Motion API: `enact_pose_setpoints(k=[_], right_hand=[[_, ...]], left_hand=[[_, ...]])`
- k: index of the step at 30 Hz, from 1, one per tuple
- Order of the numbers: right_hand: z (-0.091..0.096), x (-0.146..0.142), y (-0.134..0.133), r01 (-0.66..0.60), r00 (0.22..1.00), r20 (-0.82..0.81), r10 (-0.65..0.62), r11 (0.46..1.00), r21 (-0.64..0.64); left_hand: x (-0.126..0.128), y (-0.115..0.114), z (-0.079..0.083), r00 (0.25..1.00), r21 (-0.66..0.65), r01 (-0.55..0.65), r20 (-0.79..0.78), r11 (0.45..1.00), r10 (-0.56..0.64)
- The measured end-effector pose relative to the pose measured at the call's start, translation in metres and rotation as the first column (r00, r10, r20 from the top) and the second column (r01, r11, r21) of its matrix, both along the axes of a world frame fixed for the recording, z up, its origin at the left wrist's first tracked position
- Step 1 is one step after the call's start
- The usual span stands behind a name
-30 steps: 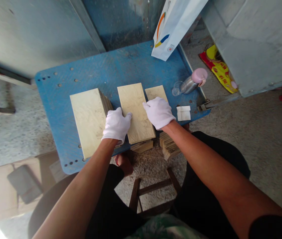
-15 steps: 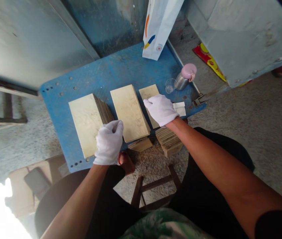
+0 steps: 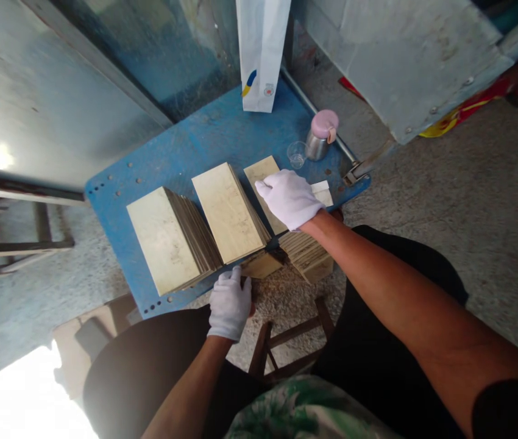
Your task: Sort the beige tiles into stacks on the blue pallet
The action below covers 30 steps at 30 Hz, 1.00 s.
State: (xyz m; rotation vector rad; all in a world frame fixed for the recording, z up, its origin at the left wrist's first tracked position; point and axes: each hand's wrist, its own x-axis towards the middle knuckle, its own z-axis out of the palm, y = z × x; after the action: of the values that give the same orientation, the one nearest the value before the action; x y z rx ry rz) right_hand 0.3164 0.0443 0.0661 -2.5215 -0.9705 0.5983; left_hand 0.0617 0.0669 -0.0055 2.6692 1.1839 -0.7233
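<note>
My left hand (image 3: 230,303), in a white glove, is in front of the blue table's near edge, just below the middle stack. Its fingers point forward, with a gap beside the thumb, and nothing shows in it. My right hand (image 3: 287,198), also gloved in white, is over the right stack of thin pale boards (image 3: 261,167). Its fingers are curled together; anything between them is hidden. Two taller stacks of pale rectangular boards lie to the left, the middle stack (image 3: 227,210) and the left stack (image 3: 163,241), whose boards are fanned along one side.
The blue table (image 3: 208,134) also bears a white paper bag (image 3: 261,61), a steel flask with a pink lid (image 3: 320,137), a clear cup (image 3: 296,155) and a small white packet (image 3: 322,193). More boards (image 3: 307,259) are stacked below its front edge, near a wooden stool (image 3: 286,341).
My left hand has moved from the left stack down and right to the table's front edge, its fingers loosening. My right hand stays over the right stack. The camera view has shifted.
</note>
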Motion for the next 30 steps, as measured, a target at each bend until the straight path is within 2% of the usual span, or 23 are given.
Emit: enact_pose_setpoints(k=[5,9,19,25,30], right_hand=[[0.002,0.0,-0.003,0.002,1.0,-0.003,-0.002,1.0,-0.015],[0.0,-0.001,-0.003,-0.026,1.0,0.008,0.027,0.999,-0.018],[-0.002,-0.01,0.001,-0.067,0.998,0.001,0.067,0.995,-0.068],[-0.004,-0.013,0.002,-0.101,0.995,0.005,0.102,0.991,-0.084],[-0.005,-0.013,0.002,-0.125,0.992,0.002,0.125,0.989,-0.083]], left_hand=[[-0.005,-0.003,-0.019,0.983,0.007,0.176,0.048,0.984,-0.176],[-0.008,-0.007,-0.026,0.971,0.018,0.23,0.06,0.973,-0.23],[-0.011,-0.007,-0.023,0.979,-0.043,0.198,0.062,0.979,-0.195],[-0.009,-0.01,-0.018,0.98,-0.07,0.198,-0.008,0.978,-0.199],[-0.01,-0.015,-0.013,0.972,-0.067,0.234,0.0,0.97,-0.234]])
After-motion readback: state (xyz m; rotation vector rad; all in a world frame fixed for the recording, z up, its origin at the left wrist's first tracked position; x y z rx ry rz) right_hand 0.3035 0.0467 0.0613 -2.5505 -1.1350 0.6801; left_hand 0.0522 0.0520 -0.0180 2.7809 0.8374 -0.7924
